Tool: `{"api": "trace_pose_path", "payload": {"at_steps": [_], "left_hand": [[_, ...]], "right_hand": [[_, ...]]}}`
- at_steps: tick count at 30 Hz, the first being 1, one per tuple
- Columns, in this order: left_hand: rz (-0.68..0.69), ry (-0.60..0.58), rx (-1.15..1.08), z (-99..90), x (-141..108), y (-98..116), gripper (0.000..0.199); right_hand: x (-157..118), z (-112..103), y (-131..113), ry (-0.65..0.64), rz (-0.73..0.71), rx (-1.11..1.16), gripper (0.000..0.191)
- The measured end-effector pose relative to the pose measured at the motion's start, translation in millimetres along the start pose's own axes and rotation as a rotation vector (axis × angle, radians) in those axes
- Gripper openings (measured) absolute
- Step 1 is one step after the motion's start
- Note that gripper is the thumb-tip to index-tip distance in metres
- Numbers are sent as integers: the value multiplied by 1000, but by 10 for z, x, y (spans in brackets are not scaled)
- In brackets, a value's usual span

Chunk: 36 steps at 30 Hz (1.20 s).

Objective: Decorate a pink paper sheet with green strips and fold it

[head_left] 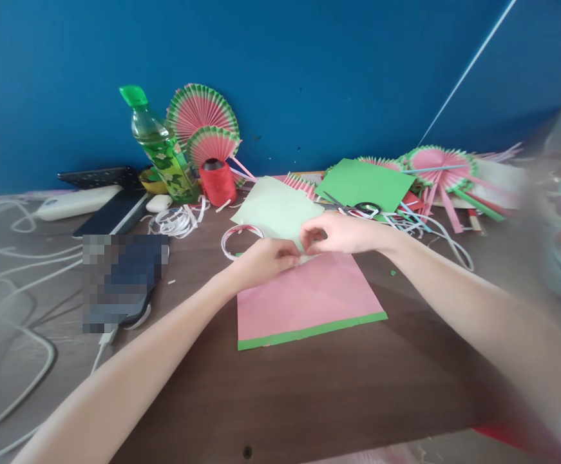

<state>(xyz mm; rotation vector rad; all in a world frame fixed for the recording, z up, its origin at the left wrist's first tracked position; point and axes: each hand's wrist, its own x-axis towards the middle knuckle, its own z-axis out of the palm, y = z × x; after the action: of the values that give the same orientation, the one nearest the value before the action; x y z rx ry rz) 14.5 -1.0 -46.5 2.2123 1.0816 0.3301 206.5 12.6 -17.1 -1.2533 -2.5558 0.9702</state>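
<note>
A sheet of pink paper (304,296) with a green band along its near edge lies flat on the table. Both hands meet over its far edge. There, my left hand (280,254) and my right hand (321,233) pinch a narrow pale strip (305,259) between bent fingers; whether it is tape or paper I cannot tell. Behind them a pale green sheet (273,205) partly lies under my right hand. Beside my left wrist stands a roll of tape (242,242). Scissors (348,207) with dark handles rest on a green sheet (367,183) beyond my right hand.
Pleated pink-and-green paper fans (203,116) lean against the blue wall, with more at right (439,169). A green-capped bottle (164,154), a red thread spool (218,182), curled white strips (178,220), a blurred-out phone (125,280) and white cables (43,351) occupy the left.
</note>
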Motion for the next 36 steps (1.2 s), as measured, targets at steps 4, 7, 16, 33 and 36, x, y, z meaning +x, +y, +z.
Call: {"api": "trace_pose_path", "payload": {"at_steps": [4,7,16,33,36], "left_hand": [[-35,31,-63,-28,5,-10,17],[-30,51,-78,-39,7,-7,17],[7,56,-148,-79,-5,17,18],[-97,-26,-411,-97,-17,55,15],[-106,-24,-337,-90,-12,50,16]], "right_hand": [[-20,-21,-46,100,-71,63,12],[-34,-30,-77,137,-82,98,13],[-53,-36,-127,218,-67,101,16],[-50,-39,-132,325,-141,-349,23],[-53,-9,-170,317,-179,-445,24]]}}
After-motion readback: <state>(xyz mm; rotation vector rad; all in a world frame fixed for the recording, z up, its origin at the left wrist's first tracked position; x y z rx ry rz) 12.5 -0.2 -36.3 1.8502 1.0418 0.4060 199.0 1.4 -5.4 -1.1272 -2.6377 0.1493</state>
